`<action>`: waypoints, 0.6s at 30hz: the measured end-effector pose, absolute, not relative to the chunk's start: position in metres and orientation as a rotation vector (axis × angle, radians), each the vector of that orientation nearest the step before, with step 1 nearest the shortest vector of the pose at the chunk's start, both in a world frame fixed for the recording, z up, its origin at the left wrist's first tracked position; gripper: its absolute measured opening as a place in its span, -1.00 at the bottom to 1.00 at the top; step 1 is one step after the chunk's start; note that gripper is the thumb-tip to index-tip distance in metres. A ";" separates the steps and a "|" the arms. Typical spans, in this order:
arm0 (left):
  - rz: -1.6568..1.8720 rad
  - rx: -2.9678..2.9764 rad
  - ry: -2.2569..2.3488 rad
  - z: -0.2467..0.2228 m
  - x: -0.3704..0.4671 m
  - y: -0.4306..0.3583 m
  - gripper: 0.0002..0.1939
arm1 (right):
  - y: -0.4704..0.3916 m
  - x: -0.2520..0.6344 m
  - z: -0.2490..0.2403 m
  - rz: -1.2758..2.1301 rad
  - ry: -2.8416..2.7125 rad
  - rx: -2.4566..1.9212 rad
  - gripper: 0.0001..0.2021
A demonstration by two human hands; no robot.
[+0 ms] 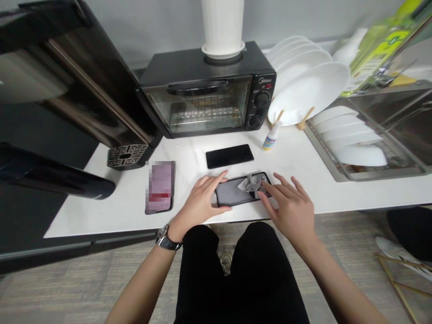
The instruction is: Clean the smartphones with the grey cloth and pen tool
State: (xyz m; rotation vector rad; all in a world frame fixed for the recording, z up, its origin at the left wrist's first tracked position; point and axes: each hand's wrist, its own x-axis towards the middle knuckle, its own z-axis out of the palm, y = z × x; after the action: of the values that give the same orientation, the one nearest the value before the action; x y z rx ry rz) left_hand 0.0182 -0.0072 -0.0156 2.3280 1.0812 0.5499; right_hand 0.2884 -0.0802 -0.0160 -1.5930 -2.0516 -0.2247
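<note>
bracketing the left end of a gray-screened phone point(232, 193), the left hand point(200, 198) has its thumb along the near edge and its fingers at the far edge, curved around the phone as it lies near the front of the white counter point(192, 153). the right hand point(292, 207) is over the phone's right end, thumb and index fingertips on a crumpled gray cloth point(250, 183), the other fingers spread out above (whether the two tips pinch the cloth or only press it, i cannot tell). the cloth lies on the right part of the screen.

just beyond, on the far side, a black phone point(230, 156) lies flat, and to the left of the hand there is a pink phone point(162, 184), partly pixelated. a small bottle point(271, 138) with a white top stands to the far right of the black phone, near the wooden pegs of a rack holding white plates point(303, 85). at the back is a black toaster oven point(205, 72) with a white pot point(222, 22) on top. a watch point(168, 238) with a dark strap circles the left wrist.
</note>
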 end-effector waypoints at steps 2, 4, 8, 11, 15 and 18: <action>0.550 2.332 1.077 -0.016 0.018 -0.007 0.13 | -0.077 0.281 -0.018 -0.182 -2.129 -1.596 -0.54; 0.554 2.338 1.069 -0.016 0.019 -0.007 0.13 | -0.076 0.266 -0.023 -0.108 -2.175 -1.586 -0.36; 0.571 2.358 1.053 -0.017 0.018 -0.006 0.11 | -0.079 0.225 -0.031 0.097 -2.264 -1.424 -0.14; 0.563 2.355 1.054 -0.017 0.018 -0.006 0.09 | -0.083 0.209 -0.032 0.214 -2.319 -1.311 -0.09; 0.550 2.320 1.056 -0.017 0.017 -0.006 0.12 | -0.095 0.235 -0.030 0.154 -2.336 -1.362 -0.24; 0.545 2.321 1.068 -0.016 0.018 -0.007 0.14 | -0.102 0.272 -0.031 0.028 -2.322 -1.486 -0.31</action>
State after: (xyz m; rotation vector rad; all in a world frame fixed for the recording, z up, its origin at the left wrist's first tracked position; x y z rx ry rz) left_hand 0.0177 -0.0069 -0.0161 2.3213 1.0678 0.5447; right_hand 0.2719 -0.1022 -0.0312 -1.4860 -2.3223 0.0283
